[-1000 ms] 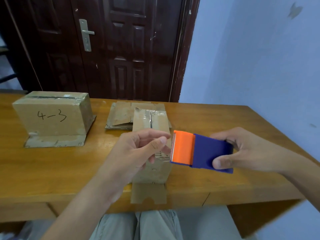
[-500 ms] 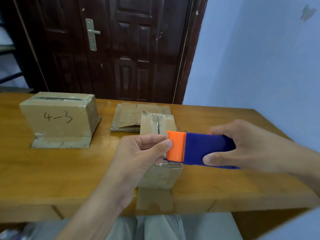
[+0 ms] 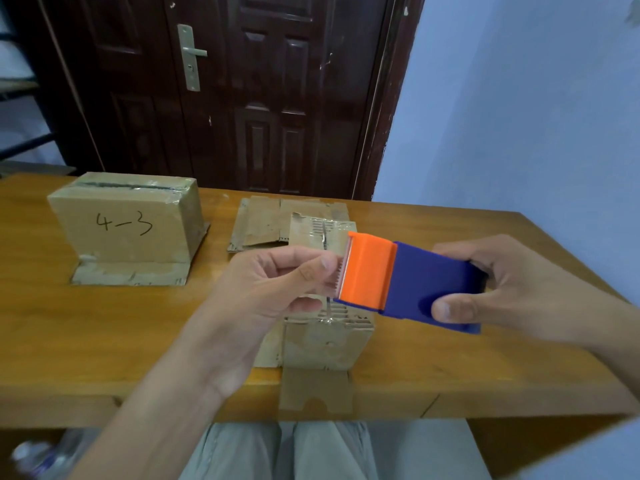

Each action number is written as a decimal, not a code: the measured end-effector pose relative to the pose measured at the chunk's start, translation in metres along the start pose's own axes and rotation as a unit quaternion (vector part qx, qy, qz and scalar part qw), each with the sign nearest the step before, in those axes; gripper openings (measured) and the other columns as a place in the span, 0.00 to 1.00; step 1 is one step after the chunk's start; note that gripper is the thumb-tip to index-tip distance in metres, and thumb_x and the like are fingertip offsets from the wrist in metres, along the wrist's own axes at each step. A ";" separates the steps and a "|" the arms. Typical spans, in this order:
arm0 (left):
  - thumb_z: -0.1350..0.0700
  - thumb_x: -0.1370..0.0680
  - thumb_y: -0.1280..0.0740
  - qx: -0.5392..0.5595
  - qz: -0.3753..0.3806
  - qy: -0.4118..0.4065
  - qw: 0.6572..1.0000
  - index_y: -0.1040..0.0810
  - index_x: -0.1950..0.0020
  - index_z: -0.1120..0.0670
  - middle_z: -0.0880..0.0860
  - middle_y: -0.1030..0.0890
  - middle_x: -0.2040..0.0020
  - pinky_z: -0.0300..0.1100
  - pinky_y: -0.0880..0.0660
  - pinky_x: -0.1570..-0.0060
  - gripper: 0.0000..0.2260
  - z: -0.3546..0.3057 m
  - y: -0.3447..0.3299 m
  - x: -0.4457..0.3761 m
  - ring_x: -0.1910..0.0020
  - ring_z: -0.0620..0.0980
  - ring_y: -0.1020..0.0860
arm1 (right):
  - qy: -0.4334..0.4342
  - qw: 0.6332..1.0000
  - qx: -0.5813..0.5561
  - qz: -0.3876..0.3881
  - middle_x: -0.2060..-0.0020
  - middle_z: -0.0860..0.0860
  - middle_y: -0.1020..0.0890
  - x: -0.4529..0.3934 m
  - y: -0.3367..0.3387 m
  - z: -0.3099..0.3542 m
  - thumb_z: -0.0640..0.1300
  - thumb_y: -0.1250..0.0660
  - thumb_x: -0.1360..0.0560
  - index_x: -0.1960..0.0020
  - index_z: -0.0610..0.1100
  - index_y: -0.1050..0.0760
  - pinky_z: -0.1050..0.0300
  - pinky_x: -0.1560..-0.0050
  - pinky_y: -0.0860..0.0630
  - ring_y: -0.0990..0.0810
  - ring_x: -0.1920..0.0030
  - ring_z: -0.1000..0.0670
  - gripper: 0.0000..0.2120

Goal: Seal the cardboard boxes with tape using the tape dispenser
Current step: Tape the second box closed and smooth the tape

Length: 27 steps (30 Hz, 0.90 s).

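My right hand [image 3: 512, 289] grips the blue body of the tape dispenser [image 3: 408, 282], held in the air above a small cardboard box [image 3: 325, 337] at the table's near edge. The dispenser's orange head points left. My left hand [image 3: 273, 292] pinches at the toothed edge of that orange head, thumb and forefinger together; clear tape there is hard to make out. The small box has shiny tape along its top seam, and a loose flap hangs over the table edge. A larger box [image 3: 128, 226] marked "4-3" stands at the back left.
Flattened cardboard pieces [image 3: 266, 220] lie behind the small box. The wooden table [image 3: 104, 323] ends against a blue wall on the right, with a dark door behind it. My knees show below the table's front edge.
The dispenser has moved left and slightly up, over the small box. My left fingers have closed onto its orange end. The camera has shifted a little.
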<state>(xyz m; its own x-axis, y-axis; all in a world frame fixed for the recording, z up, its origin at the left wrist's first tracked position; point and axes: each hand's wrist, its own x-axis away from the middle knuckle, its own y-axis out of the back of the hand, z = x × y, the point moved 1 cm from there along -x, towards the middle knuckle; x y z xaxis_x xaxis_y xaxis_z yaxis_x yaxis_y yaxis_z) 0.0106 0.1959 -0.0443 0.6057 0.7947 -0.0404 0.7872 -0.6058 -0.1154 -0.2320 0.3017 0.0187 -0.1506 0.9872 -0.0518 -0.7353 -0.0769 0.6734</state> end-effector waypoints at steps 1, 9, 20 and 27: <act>0.46 0.26 0.27 0.008 0.000 0.005 1.000 0.11 0.47 0.54 0.56 0.12 0.46 0.54 0.23 0.41 0.14 0.001 0.000 -0.001 0.46 0.51 0.14 | -0.001 1.000 -0.004 0.005 0.65 0.49 0.17 0.000 -0.002 -0.002 0.60 0.25 0.29 0.55 0.54 0.18 0.62 0.65 0.25 0.20 0.67 0.52 0.10; 0.49 0.29 0.24 -0.044 -0.058 0.003 0.997 0.11 0.50 0.55 0.55 0.11 0.54 0.52 0.17 0.47 0.12 0.000 -0.003 -0.001 0.51 0.54 0.13 | -0.014 0.999 -0.026 0.014 0.65 0.53 0.16 -0.003 -0.006 -0.007 0.60 0.27 0.26 0.57 0.59 0.17 0.69 0.65 0.28 0.20 0.67 0.57 0.06; 0.57 0.33 0.22 0.011 -0.213 0.020 0.977 0.11 0.58 0.56 0.57 0.12 0.62 0.33 0.22 0.69 0.05 0.028 0.008 0.031 0.69 0.45 0.18 | -0.097 0.995 0.005 0.011 0.65 0.47 0.15 0.014 0.008 -0.020 0.70 0.29 0.32 0.54 0.53 0.15 0.66 0.68 0.30 0.20 0.70 0.51 0.22; 0.57 0.31 0.22 -0.025 -0.199 0.061 0.978 0.11 0.59 0.53 0.57 0.12 0.61 0.38 0.23 0.66 0.02 0.034 0.013 0.028 0.67 0.46 0.17 | -0.138 0.989 -0.036 0.029 0.65 0.44 0.14 0.019 0.001 -0.033 0.67 0.27 0.30 0.56 0.51 0.14 0.67 0.68 0.28 0.18 0.69 0.52 0.20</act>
<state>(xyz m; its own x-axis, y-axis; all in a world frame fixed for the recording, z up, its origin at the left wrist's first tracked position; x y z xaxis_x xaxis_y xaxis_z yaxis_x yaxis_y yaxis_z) 0.0333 0.2114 -0.0801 0.2580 0.9590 0.1174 0.9660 -0.2539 -0.0490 -0.2574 0.3156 -0.0056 -0.0149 0.9806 0.1953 -0.7775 -0.1341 0.6144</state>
